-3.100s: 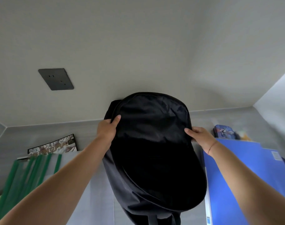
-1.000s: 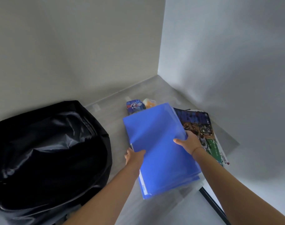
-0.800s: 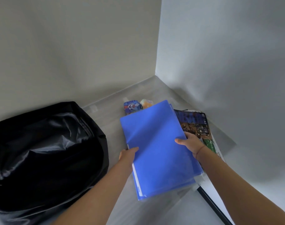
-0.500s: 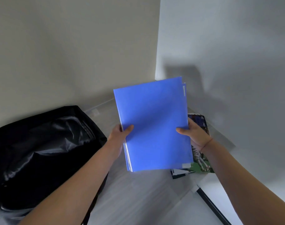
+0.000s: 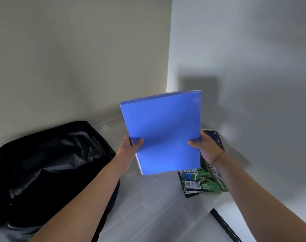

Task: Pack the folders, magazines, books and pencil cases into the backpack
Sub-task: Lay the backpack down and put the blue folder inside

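Both hands clamp the blue folder stack [image 5: 163,131] by its lower side edges. Left hand [image 5: 129,148] at the stack's 8 o'clock edge: thumb [image 5: 138,142] pressed on the front cover, fingers wrapped behind, out of sight. Right hand [image 5: 207,147] at the 4 o'clock edge: thumb on the cover, rest of the fingers behind. Both grips closed tight on the stack.

Stack is held up off the table [image 5: 148,206], near upright, cover facing the camera, top tilted slightly away. Layered edges at the top and the lower left corner show more than one folder in it.

At 5 o'clock from the stack, below the right hand: magazines [image 5: 203,180] lie flat on the table, green cover with QR codes on top, dark one underneath, partly hidden by the folder and the wrist.

At 8 o'clock, well apart from the stack: black backpack [image 5: 49,168] slumped on the table against the wall, under the left forearm.

Table's dark edge runs at 5 o'clock, lower right of frame.
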Demonstrator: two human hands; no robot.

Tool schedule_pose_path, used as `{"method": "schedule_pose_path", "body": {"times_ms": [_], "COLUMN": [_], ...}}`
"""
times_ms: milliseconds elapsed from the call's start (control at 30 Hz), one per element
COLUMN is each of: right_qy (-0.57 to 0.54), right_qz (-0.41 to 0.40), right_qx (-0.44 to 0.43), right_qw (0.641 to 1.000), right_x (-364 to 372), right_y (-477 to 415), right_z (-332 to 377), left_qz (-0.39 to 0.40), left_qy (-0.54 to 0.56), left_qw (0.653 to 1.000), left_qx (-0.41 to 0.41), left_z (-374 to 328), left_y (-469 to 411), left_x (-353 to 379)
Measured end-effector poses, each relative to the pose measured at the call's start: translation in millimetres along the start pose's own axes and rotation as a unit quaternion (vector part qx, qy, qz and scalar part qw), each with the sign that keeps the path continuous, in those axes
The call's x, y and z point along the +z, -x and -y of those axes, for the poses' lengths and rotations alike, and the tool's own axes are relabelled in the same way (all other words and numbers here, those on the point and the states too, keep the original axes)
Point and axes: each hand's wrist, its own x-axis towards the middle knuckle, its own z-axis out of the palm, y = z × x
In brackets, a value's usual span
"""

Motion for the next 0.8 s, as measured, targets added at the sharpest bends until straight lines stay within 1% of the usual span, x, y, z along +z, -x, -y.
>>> {"method": "schedule_pose_path", "body": {"times_ms": [167, 267, 367, 467, 567, 700, 767, 800], "right_qy": [-0.013, 0.007, 0.041, 0.012, -0.035, -0.025, -0.024, -0.030], "right_qz": [-0.027, -0.029, -0.006, 0.024, 0.050, 0.066, 0.074, 0.083], "right_qx": [0.041, 0.041, 0.027, 0.020, 0.032, 0.063, 0.097, 0.121], "right_qw": [0.999, 0.999, 0.999, 0.999, 0.998, 0.995, 0.992, 0.989], "right_x": [4.8, 2.6, 4.6, 24.1, 56.1, 109.1, 135.9, 148.6], "right_y": [4.4, 5.7, 1.7, -2.4, -2.9, -1.7, 6.0, 12.0], "right_z": [-16.8, -17.4, -10.3, -0.6, 1.5, -17.3, -30.8, -37.2], "left_qz": [-0.030, -0.042, -0.076, -0.094, -0.113, -0.132, -0.156, -0.174], "left_qy": [0.014, -0.009, -0.036, -0.052, -0.093, -0.164, -0.234, -0.278], "left_qw": [0.998, 0.997, 0.995, 0.993, 0.987, 0.973, 0.954, 0.939], "left_qx": [-0.048, -0.060, -0.049, -0.042, -0.059, -0.092, -0.108, -0.108], "left_z": [23.9, 20.2, 1.9, -19.4, -33.0, -34.3, -30.5, -28.3], "left_y": [6.0, 5.0, 2.4, 5.9, 22.1, 60.4, 82.2, 92.5], "left_x": [2.4, 2.3, -2.5, -18.4, -48.3, -102.4, -133.8, -149.8]}}
